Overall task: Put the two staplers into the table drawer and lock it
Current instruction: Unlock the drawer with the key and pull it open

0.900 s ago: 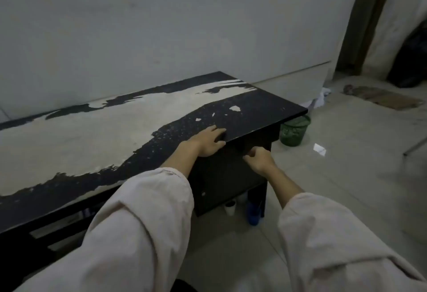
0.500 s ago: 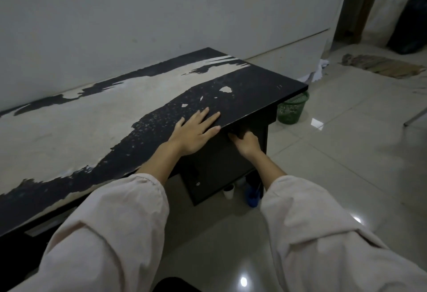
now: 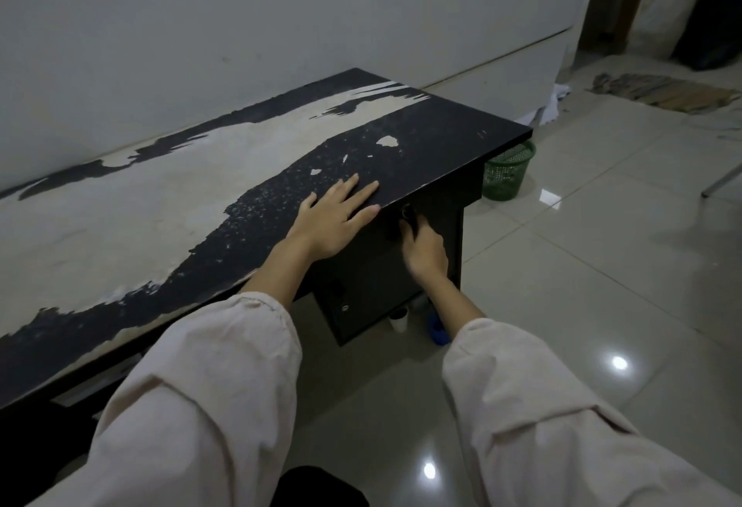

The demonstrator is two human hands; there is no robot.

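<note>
Grey wall [image 3: 241,24], glossy tiled floor [image 3: 602,265]

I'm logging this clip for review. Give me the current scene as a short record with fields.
left hand: flat on the table, fingers spread, near its front edge
right hand: at the lock on the drawer front, fingers curled
key: too small to tell
drawer: closed
staplers: none in sight
floor: green basket beside the table, white cup under it

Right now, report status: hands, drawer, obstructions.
Left hand flat on tabletop. Right hand at drawer lock, grip unclear. Drawer shut, staplers unseen. Nothing blocking.
</note>
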